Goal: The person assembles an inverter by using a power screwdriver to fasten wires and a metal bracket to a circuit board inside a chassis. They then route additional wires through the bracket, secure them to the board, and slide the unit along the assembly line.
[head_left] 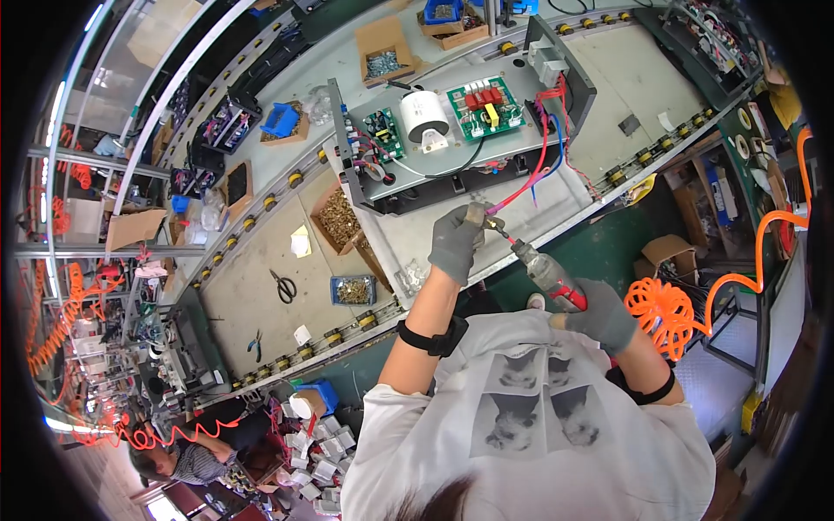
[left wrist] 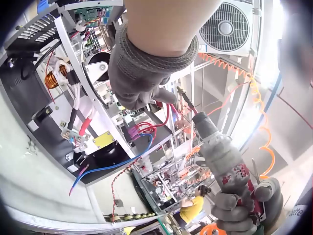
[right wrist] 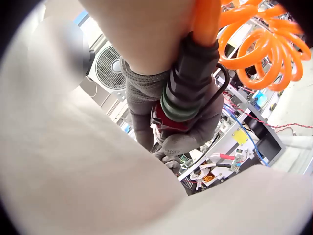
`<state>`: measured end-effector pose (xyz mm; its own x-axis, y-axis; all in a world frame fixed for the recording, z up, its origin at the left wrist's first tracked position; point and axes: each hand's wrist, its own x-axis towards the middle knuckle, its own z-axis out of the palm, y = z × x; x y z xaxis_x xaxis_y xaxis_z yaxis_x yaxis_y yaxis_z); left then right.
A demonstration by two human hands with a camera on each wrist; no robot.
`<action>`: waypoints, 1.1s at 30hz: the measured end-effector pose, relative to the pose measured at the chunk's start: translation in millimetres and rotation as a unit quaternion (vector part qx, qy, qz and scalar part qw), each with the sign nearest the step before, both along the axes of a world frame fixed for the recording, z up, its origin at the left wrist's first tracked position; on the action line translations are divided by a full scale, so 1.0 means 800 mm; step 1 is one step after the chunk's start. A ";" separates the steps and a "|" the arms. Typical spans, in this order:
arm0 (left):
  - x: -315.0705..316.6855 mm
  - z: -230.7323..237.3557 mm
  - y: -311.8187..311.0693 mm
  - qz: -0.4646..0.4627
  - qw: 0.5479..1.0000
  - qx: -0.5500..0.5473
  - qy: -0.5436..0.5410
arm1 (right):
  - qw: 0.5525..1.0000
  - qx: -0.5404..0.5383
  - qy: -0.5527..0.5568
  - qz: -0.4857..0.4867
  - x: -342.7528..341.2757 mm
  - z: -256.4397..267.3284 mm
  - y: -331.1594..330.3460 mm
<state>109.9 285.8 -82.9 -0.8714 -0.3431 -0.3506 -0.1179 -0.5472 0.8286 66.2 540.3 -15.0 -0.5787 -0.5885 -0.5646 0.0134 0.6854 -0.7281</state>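
In the head view my gloved left hand (head_left: 456, 243) pinches the end of a red wire (head_left: 530, 184) in front of an open metal chassis (head_left: 408, 195). My gloved right hand (head_left: 604, 317) grips a grey and red power screwdriver (head_left: 547, 273), its fingers wrapped round the body in the left wrist view. The screwdriver's bit (left wrist: 188, 102) points at my left fingertips, with a small brass-coloured piece at its tip. A blue wire (left wrist: 115, 164) hangs loose beside the red one. Inside the chassis are a white cylinder (head_left: 424, 113) and a green circuit board (head_left: 484, 108).
An orange coiled hose (head_left: 660, 317) hangs at the right. Left of the chassis are a box of brass screws (head_left: 337, 219), a blue tray of small parts (head_left: 354, 291), scissors (head_left: 282, 286) and pliers (head_left: 254, 346). Roller tracks (head_left: 326, 339) edge the bench. Another person (head_left: 195, 456) is at lower left.
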 end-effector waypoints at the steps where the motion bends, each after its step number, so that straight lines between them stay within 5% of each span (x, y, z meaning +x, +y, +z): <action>1: 0.000 0.006 0.000 -0.018 0.999 -0.032 0.002 | 1.000 0.012 -0.001 0.000 0.001 0.001 -0.003; 6: -0.004 0.021 0.003 -0.028 0.995 -0.090 -0.025 | 0.999 0.027 -0.001 -0.021 0.009 0.009 -0.015; 11: 0.003 0.015 0.007 -0.036 0.995 -0.096 -0.017 | 0.989 0.094 0.113 -0.025 0.027 0.014 -0.027; 17: 0.006 -0.010 0.007 -0.005 0.997 0.077 0.027 | 0.990 -0.039 -0.109 -0.075 0.033 -0.029 -0.036; 21: -0.025 -0.042 -0.043 0.039 0.980 0.196 0.019 | 0.995 -0.023 -0.066 -0.076 0.015 -0.032 -0.096; 24: -0.064 -0.044 -0.089 0.073 0.963 0.258 -0.013 | 0.991 -0.047 -0.065 -0.109 -0.003 -0.101 -0.146; 33: -0.111 -0.051 -0.134 0.058 0.979 0.129 -0.147 | 0.960 -0.113 -0.131 -0.221 -0.028 -0.106 -0.219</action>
